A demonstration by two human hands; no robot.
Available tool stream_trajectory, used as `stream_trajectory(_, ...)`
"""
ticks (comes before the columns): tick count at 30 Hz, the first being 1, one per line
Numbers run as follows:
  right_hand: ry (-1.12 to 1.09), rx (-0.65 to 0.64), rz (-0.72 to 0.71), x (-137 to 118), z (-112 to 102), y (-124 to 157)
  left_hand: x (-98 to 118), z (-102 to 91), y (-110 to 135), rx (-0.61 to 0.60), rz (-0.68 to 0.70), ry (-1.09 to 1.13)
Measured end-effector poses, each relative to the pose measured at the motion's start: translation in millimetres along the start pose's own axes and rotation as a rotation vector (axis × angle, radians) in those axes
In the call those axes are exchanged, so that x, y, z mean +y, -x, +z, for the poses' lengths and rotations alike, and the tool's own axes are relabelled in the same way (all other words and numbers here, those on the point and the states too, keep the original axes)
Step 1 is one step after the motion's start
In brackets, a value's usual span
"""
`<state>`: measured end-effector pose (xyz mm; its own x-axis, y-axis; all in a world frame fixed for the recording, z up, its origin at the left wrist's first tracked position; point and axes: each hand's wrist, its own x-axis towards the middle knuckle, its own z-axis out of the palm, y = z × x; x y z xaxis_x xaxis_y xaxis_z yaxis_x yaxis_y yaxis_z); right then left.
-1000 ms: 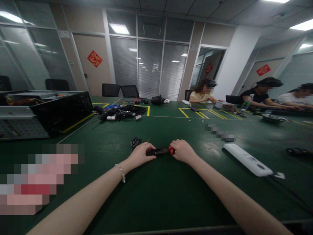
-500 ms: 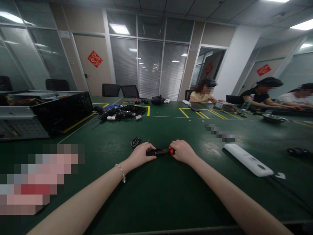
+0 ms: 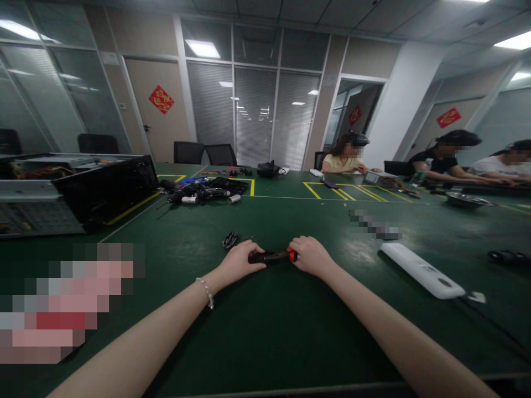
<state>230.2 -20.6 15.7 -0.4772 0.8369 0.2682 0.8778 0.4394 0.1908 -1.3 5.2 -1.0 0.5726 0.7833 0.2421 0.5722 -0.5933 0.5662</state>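
Note:
Over the green table, my right hand (image 3: 311, 256) is closed around the red handles of a pair of pliers (image 3: 279, 256). The jaws point left, toward my left hand (image 3: 239, 261). Between its thumb and fingers, my left hand grips a small black part (image 3: 257, 258) that meets the pliers' jaws; its exact kind is not clear. Just beyond my left hand lies a small dark clump of parts (image 3: 230, 239), too small to identify.
A white power strip (image 3: 421, 271) lies at right with its cable. An open computer case (image 3: 112, 193) stands at left. Tools and black parts (image 3: 203, 190) are heaped farther back. Several people sit at the far right, beyond a metal dish (image 3: 468, 199).
Both hands stay almost where they were. The pliers' jaws look darker now and catch less light, as if turned slightly.

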Motion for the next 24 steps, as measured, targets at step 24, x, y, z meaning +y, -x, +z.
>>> stream_trajectory(24,0.016,-0.007,0.011,0.8,1.1,-0.6,3.3,-1.5,1.8,0.015,0.011,-0.001)
